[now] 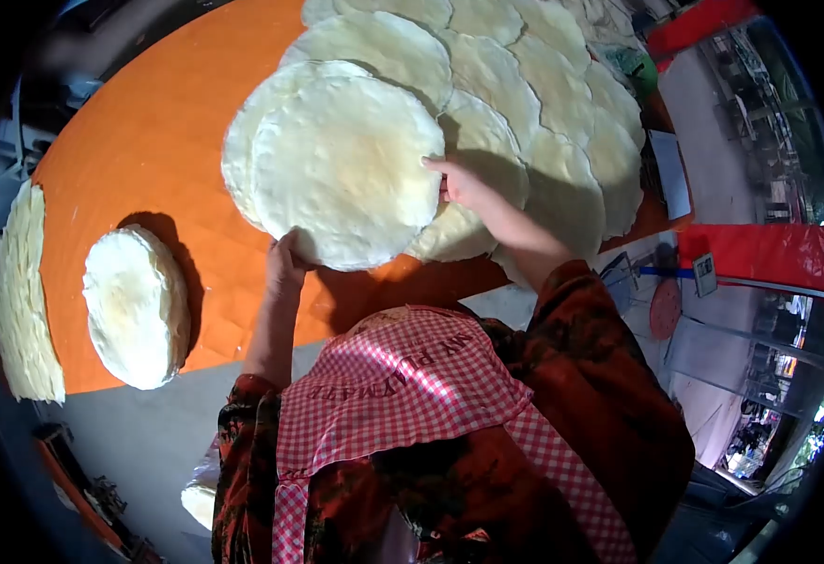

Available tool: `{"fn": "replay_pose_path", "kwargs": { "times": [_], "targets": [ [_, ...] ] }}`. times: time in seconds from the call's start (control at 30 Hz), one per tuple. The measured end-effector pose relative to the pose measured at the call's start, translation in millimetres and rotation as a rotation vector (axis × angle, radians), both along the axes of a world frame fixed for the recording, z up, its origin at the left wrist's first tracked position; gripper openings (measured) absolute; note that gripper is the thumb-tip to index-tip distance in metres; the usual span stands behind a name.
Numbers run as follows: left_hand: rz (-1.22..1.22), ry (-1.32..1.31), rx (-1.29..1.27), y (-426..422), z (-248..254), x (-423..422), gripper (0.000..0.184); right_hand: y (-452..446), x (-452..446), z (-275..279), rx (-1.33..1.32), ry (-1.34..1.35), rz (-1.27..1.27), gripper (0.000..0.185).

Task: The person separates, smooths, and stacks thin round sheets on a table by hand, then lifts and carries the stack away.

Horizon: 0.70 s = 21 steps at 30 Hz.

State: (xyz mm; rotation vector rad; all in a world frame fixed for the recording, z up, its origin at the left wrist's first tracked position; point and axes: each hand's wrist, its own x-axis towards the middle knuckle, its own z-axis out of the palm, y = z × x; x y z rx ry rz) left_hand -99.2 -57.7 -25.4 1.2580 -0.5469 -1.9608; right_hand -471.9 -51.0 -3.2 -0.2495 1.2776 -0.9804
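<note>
A large round flatbread (346, 169), pale with faint browning, is held by its edge between my two hands. My left hand (285, 266) grips the lower left rim, thumb on top. On the right rim, my right hand (454, 181) pinches with its thumb over the upper face and its fingers mostly hidden beneath. Another flatbread (240, 155) shows behind its left side; whether they touch I cannot tell. Overlapping rows of flatbreads (558, 188) spread over the orange table (163, 113) beyond and to the right.
A stack of flatbreads (135, 305) stands at the table's front left. Farther left, more flatbreads (22, 301) lie along the table's edge. A green bag (633, 68) and whitish cloth sit at the back right. Red sheeting (760, 254) hangs at right.
</note>
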Motion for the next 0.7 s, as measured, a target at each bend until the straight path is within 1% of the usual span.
{"fn": "replay_pose_path", "kwargs": {
  "times": [0.07,0.1,0.13,0.17,0.2,0.23,0.27,0.33,0.37,0.4,0.43,0.47,0.5,0.57,0.6,0.67,0.7],
  "targets": [
    [-0.015,0.031,-0.036,0,2,1,0.037,1,16,13,-0.105,0.1,-0.084,0.045],
    [-0.012,0.061,-0.071,8,-1,1,0.037,-6,1,-19,-0.213,-0.068,-0.026,0.045],
    [-0.006,0.088,-0.105,19,2,1,0.038,-8,-2,-17,-0.227,-0.001,-0.019,0.044],
    [0.083,0.141,-0.118,31,4,-1,0.039,-6,-2,-15,-0.243,0.066,-0.013,0.043],
    [0.09,0.056,-0.015,27,11,-2,0.04,-3,1,-12,-0.262,0.136,-0.007,0.043],
    [0.148,0.135,0.052,26,30,-8,0.041,3,5,-6,-0.311,0.097,-0.022,0.044],
    [0.2,0.219,0.123,25,44,-10,0.042,7,8,-4,-0.258,0.139,-0.019,0.046],
    [0.056,0.121,-0.012,20,26,-2,0.042,7,12,4,-0.184,0.075,-0.102,0.047],
    [-0.015,0.076,-0.079,18,14,2,0.042,1,9,13,-0.096,-0.057,-0.119,0.047],
    [-0.004,0.016,-0.058,16,15,3,0.042,-9,8,29,-0.005,-0.187,-0.137,0.047],
    [0.005,-0.043,-0.038,16,23,0,0.043,-14,11,47,0.016,-0.151,-0.068,0.044],
    [0.011,-0.1,-0.021,14,31,-5,0.044,-22,7,38,-0.02,-0.041,-0.028,0.043],
    [0.158,-0.144,-0.023,13,41,-8,0.043,-29,11,36,-0.059,0.068,0.009,0.043],
    [0.093,-0.111,-0.224,-10,40,19,0.041,-26,21,32,-0.139,0.269,0.025,0.038],
    [0.06,-0.09,-0.315,-23,38,36,0.04,-18,39,42,-0.136,0.178,-0.064,0.036],
    [-0.095,0.206,-0.252,-41,58,84,0.041,16,83,47,-0.084,0.004,-0.207,0.031],
    [0.011,0.337,-0.103,-36,55,103,0.05,38,115,42,-0.095,-0.07,-0.228,0.028]
  ]
}}
